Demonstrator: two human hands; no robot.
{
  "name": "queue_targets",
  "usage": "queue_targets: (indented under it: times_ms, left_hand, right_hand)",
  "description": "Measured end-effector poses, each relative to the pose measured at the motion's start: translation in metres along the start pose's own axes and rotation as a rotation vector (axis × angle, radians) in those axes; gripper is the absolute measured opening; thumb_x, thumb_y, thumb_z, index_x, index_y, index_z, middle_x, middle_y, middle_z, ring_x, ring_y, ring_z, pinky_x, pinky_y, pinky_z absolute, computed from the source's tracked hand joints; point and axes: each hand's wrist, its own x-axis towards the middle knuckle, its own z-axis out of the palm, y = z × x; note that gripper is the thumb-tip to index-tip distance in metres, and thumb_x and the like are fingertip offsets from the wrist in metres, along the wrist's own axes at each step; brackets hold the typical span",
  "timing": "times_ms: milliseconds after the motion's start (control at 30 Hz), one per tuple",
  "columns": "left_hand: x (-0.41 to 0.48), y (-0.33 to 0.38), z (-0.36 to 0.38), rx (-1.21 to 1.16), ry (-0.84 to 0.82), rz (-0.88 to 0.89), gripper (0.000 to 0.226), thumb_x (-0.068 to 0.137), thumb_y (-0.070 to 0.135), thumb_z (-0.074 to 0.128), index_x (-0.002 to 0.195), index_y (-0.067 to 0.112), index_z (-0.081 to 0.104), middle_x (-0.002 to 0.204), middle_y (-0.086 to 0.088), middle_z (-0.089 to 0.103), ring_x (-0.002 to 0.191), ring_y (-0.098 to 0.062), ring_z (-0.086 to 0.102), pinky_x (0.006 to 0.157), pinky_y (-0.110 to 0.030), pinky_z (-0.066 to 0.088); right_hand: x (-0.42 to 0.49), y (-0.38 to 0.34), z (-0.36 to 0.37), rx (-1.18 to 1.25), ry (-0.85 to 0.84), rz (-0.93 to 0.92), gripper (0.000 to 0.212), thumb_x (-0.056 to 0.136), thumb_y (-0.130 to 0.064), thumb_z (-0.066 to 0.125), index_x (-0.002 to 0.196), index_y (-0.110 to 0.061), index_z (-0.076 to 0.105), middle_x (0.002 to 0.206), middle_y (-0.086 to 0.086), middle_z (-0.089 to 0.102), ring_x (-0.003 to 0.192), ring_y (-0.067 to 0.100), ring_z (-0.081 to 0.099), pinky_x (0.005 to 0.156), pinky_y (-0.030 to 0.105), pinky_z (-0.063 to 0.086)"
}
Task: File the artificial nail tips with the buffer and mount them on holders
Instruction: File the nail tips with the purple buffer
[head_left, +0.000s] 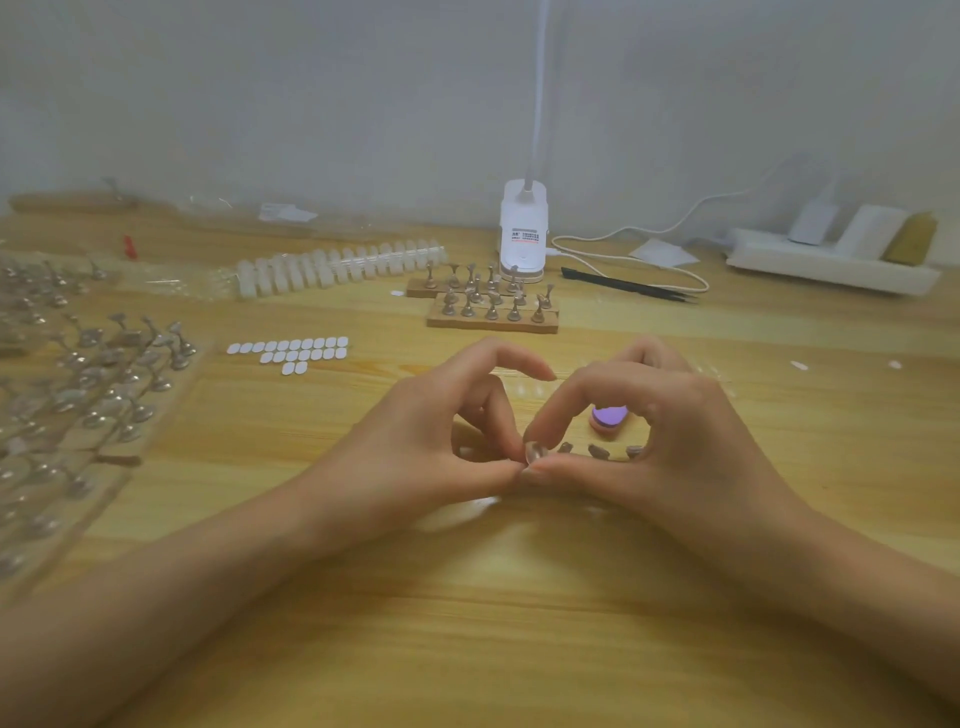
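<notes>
Left hand (431, 447) and right hand (670, 441) meet mid-table (467, 623), thumbs and curled fingers pinching one clear tip (535, 452) (purple buffer (609, 417) lies just behind); holders (493, 306) stand farther back.

- Left forearm (182, 587) comes in from the lower left, right forearm (857, 571) from the lower right.
- Left hand (415, 447): thumb and a curled finger pinch a nail tip (536, 451); the index finger arches above, its end free.
- Right hand (675, 441): back turned up, thumb and index finger curve into a ring and pinch the same tip from the other side.
- The 2 hands meet at their fingertips.
</notes>
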Motion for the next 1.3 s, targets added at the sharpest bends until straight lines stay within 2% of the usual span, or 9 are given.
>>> queue_targets:
  times_ms: [433,567,633,700,800,900,1100,1233,1300]
  left_hand:
    - [0.0,-0.001,0.001,-0.009,0.001,-0.004,0.051,0.079,-0.004,0.076,0.12,0.02,0.056,0.07,0.006,0.065,0.051,0.014,0.054,0.053,0.001,0.038]
    - [0.0,-0.003,0.002,0.033,0.011,-0.007,0.053,0.079,0.008,0.079,0.121,0.031,0.054,0.077,0.008,0.069,0.067,0.005,0.063,0.055,-0.002,0.039]
    - [-0.001,-0.003,0.003,0.052,0.023,-0.006,0.055,0.078,0.016,0.08,0.12,0.037,0.052,0.081,0.01,0.07,0.077,-0.003,0.066,0.056,-0.003,0.038]
    - [-0.002,-0.003,0.005,0.047,0.034,-0.006,0.055,0.077,0.019,0.081,0.118,0.039,0.051,0.084,0.011,0.071,0.078,-0.006,0.067,0.057,-0.003,0.038]
    - [-0.002,-0.004,0.006,0.037,0.054,-0.021,0.057,0.077,0.014,0.082,0.118,0.039,0.052,0.082,0.01,0.072,0.069,0.002,0.064,0.057,-0.002,0.039]
    - [-0.003,-0.003,0.006,0.018,0.072,-0.026,0.056,0.078,0.011,0.082,0.119,0.036,0.053,0.076,0.009,0.071,0.056,0.009,0.057,0.056,-0.001,0.038]
    - [-0.004,-0.004,0.004,-0.002,0.125,-0.039,0.057,0.08,0.006,0.079,0.122,0.034,0.052,0.071,0.006,0.066,0.057,0.005,0.06,0.058,-0.003,0.042]
    - [-0.005,-0.005,0.004,0.017,0.111,-0.022,0.057,0.079,0.005,0.079,0.12,0.035,0.054,0.074,0.006,0.066,0.056,0.007,0.057,0.056,-0.004,0.04]
    - [-0.004,-0.006,0.001,0.028,0.089,-0.02,0.061,0.078,0.01,0.081,0.122,0.039,0.052,0.08,0.006,0.069,0.063,0.003,0.06,0.056,-0.008,0.04]
  right_hand:
    - [-0.002,0.005,0.003,0.039,0.005,0.011,0.023,0.062,-0.055,0.073,0.075,-0.036,0.072,0.084,-0.016,0.066,0.092,0.007,0.046,0.082,0.028,0.032]
    - [-0.003,0.006,0.004,-0.002,0.012,0.027,0.029,0.06,-0.063,0.067,0.076,-0.039,0.071,0.087,-0.021,0.062,0.093,0.006,0.046,0.084,0.021,0.028]
    - [0.0,0.005,-0.002,0.046,-0.051,0.034,0.031,0.061,-0.061,0.07,0.085,-0.042,0.071,0.089,-0.024,0.064,0.094,0.005,0.046,0.079,0.016,0.031]
    - [0.005,0.007,-0.015,0.033,-0.156,0.011,0.044,0.063,-0.054,0.078,0.104,-0.043,0.066,0.093,-0.022,0.066,0.095,0.006,0.05,0.074,0.014,0.037]
    - [0.012,0.014,-0.039,-0.066,-0.367,0.043,0.071,0.061,-0.05,0.085,0.123,-0.052,0.051,0.101,-0.02,0.063,0.099,0.005,0.056,0.084,0.019,0.045]
    - [0.01,0.018,-0.041,-0.12,-0.47,0.061,0.081,0.067,-0.042,0.086,0.128,-0.063,0.037,0.103,-0.022,0.059,0.103,0.0,0.057,0.086,0.025,0.049]
    - [0.009,0.024,-0.032,-0.115,-0.424,0.058,0.072,0.08,-0.019,0.077,0.13,-0.056,0.041,0.099,-0.022,0.057,0.087,0.007,0.057,0.076,0.017,0.047]
    - [0.009,0.027,-0.032,-0.089,-0.446,0.064,0.074,0.079,-0.02,0.081,0.131,-0.055,0.042,0.095,-0.02,0.06,0.086,0.008,0.059,0.077,0.02,0.049]
    - [0.013,0.027,-0.038,0.004,-0.45,0.069,0.065,0.079,-0.031,0.082,0.131,-0.05,0.048,0.093,-0.019,0.065,0.089,0.009,0.062,0.08,0.017,0.048]
